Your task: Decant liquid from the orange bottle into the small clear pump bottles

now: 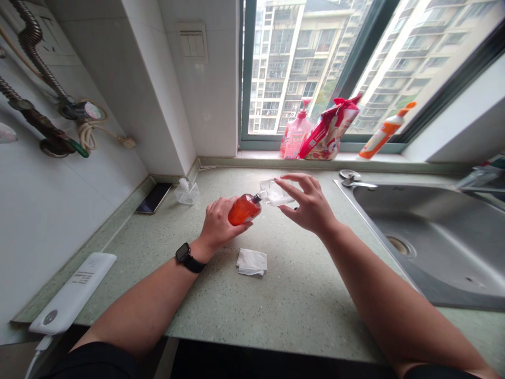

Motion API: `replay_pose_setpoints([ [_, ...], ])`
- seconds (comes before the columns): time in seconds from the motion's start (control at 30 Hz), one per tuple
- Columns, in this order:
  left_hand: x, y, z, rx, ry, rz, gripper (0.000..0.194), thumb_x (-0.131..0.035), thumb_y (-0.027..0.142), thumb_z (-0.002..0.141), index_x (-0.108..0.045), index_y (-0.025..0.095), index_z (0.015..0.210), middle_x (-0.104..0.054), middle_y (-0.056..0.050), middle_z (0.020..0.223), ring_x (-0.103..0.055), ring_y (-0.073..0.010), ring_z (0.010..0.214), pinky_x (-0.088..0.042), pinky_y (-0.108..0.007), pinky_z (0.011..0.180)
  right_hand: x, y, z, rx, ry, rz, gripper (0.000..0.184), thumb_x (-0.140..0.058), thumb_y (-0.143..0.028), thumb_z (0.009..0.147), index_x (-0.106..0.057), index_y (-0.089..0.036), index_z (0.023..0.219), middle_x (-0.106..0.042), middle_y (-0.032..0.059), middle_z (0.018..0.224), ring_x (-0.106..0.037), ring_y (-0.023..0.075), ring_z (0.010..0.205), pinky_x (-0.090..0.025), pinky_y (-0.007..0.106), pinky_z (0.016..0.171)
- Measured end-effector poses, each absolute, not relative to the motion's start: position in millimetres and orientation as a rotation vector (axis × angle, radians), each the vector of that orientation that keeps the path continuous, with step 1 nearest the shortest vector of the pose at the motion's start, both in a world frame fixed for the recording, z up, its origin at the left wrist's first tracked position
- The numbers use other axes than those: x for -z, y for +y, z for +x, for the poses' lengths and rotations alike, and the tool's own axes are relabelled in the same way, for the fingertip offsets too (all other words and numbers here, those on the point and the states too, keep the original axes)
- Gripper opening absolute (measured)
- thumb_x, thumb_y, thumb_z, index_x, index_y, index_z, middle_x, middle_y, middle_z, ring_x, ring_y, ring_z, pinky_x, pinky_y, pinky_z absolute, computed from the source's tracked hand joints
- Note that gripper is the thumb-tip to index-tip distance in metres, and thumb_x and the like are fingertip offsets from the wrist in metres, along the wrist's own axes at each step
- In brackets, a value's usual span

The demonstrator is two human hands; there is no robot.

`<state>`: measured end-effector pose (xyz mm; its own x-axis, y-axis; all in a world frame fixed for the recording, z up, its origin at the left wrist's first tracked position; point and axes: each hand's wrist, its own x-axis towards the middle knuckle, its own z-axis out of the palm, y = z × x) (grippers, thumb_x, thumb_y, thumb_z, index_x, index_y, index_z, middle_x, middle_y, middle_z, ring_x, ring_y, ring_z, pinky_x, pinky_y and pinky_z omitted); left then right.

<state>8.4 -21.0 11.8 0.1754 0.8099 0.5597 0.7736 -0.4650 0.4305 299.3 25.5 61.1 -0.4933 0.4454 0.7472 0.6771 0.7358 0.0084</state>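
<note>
My left hand (222, 221) is wrapped round an orange-red bottle (243, 210) with a black threaded neck, tilted to the upper right. That neck meets the mouth of a clear, square-sided bottle (274, 192), tipped on its side. My right hand (310, 202) grips this clear bottle between thumb and fingers. Whether liquid passes between the two is too small to tell. On the counter below lies a folded white tissue (251, 262). To the left of my left hand stands a small clear container (187, 191) with a whitish top.
A dark phone (154, 198) and a white power bank (73, 292) with a cable lie along the left side. At right is a steel sink (434, 231) with a drain stopper (349, 175) near its corner. A pink pump bottle (295, 136), a red pouch (330, 130) and an orange-white bottle (383, 135) stand on the sill.
</note>
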Motion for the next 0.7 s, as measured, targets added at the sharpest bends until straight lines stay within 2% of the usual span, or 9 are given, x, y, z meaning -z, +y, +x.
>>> replay_pose_setpoints([
  [0.7, -10.8, -20.9, 8.9, -1.177, 1.600, 2.355, 0.076, -0.083, 0.069, 0.085, -0.061, 0.028, 0.145, -0.073, -0.009, 0.120, -0.069, -0.0319, 0.111, -0.051, -0.050, 0.102, -63.3, 25.2, 299.8, 0.389, -2.176, -0.836, 0.093, -0.077, -0.020, 0.089, -0.037, -0.047, 0.168, -0.064, 0.0079, 0.143, -0.062, 0.0362, 0.127, -0.049, 0.061, 0.112],
])
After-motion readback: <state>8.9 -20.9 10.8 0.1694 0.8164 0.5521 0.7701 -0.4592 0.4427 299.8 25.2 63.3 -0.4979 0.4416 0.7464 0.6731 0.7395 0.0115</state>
